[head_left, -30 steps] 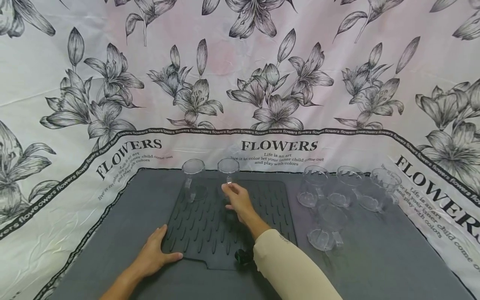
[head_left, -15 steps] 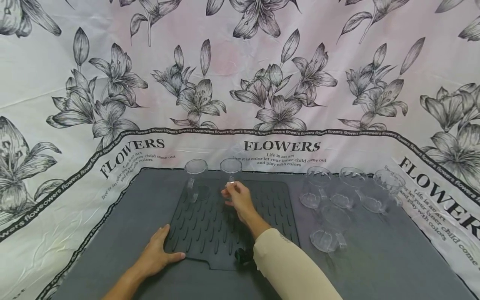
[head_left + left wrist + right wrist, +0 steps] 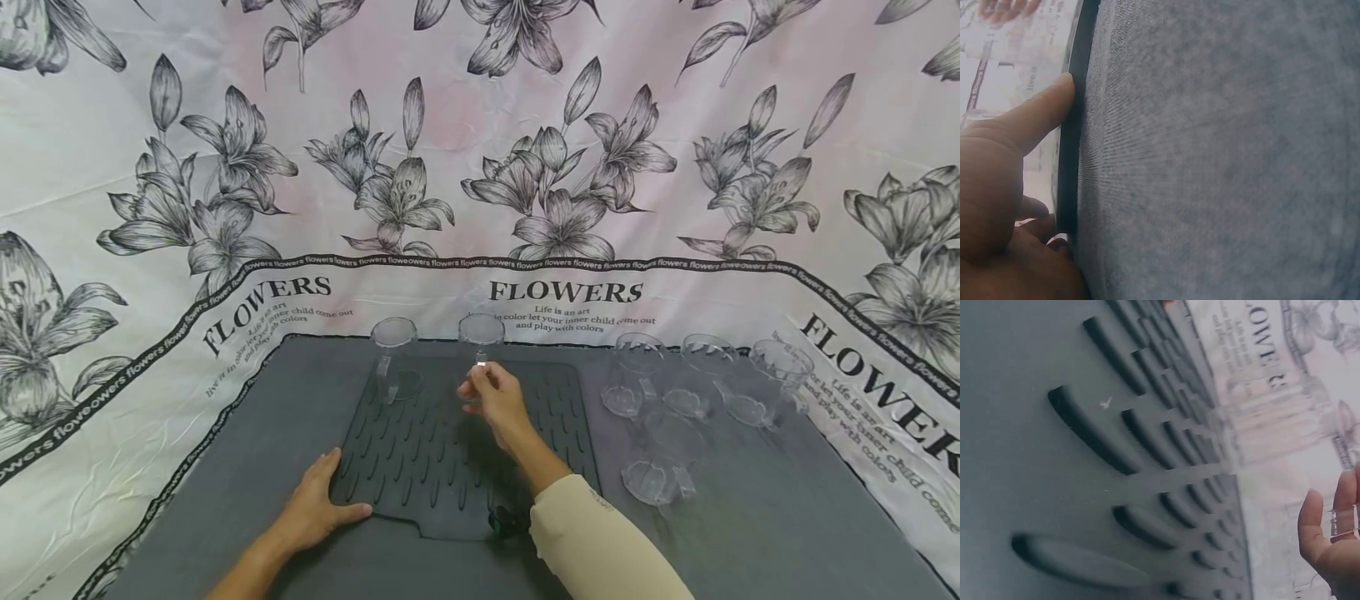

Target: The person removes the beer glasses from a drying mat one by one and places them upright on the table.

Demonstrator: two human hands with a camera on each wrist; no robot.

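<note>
From above the near side of the table (image 3: 765, 525), the head view faces forward and down toward the far flowered cloth (image 3: 510, 167). Both wrist views sit low, close and turned sideways; the right and head views share the ribbed mat (image 3: 1079, 494).

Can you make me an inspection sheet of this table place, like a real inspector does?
Surface: gray table with a dark ridged mat on it.
Job's things: one clear mug at the mat's far left; a second mug in hand; four more mugs right of the mat.
Clutter: small dark object by the right sleeve; can't tell what.
Grips: left grip touches the mat's near left corner; right grip holds the second mug.
Cables: nothing seen.
Surroundings: cloth with flowers and words.
</note>
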